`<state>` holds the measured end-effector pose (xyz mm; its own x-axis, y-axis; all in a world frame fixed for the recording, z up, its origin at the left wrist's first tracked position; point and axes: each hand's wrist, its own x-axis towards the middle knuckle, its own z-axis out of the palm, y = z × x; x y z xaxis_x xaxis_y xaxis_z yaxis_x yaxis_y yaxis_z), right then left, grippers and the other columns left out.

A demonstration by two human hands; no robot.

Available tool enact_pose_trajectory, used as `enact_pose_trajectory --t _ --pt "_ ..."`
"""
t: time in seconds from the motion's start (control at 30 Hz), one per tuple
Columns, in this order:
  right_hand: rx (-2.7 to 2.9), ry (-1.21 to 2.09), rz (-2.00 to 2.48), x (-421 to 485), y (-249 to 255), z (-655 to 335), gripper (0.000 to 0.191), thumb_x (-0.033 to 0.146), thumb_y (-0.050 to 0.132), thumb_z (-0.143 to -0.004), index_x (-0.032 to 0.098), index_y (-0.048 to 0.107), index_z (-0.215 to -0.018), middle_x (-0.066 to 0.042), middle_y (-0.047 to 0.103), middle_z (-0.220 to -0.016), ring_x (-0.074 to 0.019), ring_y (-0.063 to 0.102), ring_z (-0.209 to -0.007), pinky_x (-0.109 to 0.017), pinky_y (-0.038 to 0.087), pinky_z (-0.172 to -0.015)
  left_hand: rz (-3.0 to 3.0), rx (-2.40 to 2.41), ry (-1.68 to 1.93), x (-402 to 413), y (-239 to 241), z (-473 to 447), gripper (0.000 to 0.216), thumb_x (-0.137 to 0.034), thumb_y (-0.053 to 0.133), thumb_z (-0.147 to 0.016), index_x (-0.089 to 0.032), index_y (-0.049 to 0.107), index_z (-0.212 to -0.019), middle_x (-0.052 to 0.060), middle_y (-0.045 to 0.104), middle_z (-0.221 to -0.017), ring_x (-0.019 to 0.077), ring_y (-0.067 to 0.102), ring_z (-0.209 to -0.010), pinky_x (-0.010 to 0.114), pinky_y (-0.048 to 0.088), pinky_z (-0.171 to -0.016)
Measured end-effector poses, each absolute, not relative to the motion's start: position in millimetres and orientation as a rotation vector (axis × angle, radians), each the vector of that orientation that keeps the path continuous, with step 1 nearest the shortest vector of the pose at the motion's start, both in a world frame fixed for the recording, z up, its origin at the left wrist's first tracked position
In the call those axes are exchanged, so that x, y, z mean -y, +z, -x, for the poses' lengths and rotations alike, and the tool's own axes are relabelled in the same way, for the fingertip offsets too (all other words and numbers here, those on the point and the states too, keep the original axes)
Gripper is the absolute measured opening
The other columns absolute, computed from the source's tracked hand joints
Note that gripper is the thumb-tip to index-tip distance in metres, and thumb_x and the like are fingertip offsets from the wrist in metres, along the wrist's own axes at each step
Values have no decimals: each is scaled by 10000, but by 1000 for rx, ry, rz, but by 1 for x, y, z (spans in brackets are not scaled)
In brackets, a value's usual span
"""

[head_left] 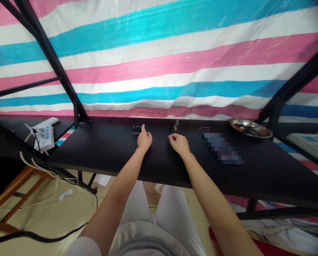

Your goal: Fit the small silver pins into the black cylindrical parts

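L fingers (143, 128) spread, dk cylinders (137, 130) just to their left — R fingers (172, 138) curled, pinch — can't tell.

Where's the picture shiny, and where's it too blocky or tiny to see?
Head view: the metal dish and striped sheet catch bright glints; head view: the patch on the black table is pixelated, so I can't tell what it is; head view: the pieces by the left hand are too small to make out clearly.

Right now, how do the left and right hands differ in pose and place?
The left hand points forward; the right hand is curled, turned inward. The left hand is beside the small dark pieces; the right hand is nearer the shiny dish. Both are bare.
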<state>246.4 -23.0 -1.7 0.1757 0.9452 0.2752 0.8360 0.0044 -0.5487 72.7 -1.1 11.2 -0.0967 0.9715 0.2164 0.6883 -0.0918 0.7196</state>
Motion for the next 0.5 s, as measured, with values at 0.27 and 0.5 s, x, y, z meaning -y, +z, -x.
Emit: enact_pose_trajectory --t 0.27,0.5 --pt "1700 287 1774 21 -6 -247 237 333 449 -800 218 655 -781 -32 656 -688 -184 601 -702 -276 427 -676 -1903 -1678 1036 6 8 -77 97 -232 443 -843 -221 476 -934 -14 597 -703 133 583 -692 250 410 -713" --pt "1499 617 1374 17 -8 -239 426 462 407 -831 161 543 -1101 -50 639 -813 -117 549 -576 -268 452 -627 -1912 -1225 1151 17 7 -86 112 -284 482 -817 -188 451 -866 -45 537 -735 33 427 -478 177 369 -545"
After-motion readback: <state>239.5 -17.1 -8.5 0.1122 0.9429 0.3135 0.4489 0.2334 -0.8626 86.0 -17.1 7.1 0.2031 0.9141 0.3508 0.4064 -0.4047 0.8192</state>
